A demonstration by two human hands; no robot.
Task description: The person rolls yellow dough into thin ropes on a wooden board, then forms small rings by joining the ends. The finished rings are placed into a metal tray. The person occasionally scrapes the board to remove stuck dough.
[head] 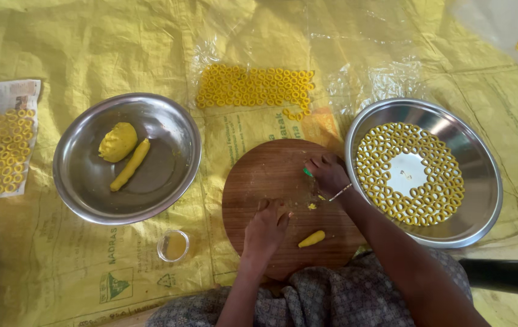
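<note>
Looking down from the head view: left hand [269, 219] presses, fingers curled, on the board [259, 175]; right hand [328, 174] pinches a green tool [307, 172]. Dough piece [311, 239] lies just right of the left hand, tilted.

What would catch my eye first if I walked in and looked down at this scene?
Yellow everywhere: dough rings line the right steel bowl around its bare centre, and more rings lie in rows on clear plastic above the round wooden board. On the board, the left hand and right hand work small dough bits, with a dough stub nearby. The left steel bowl holds a dough lump and a dough roll.
</note>
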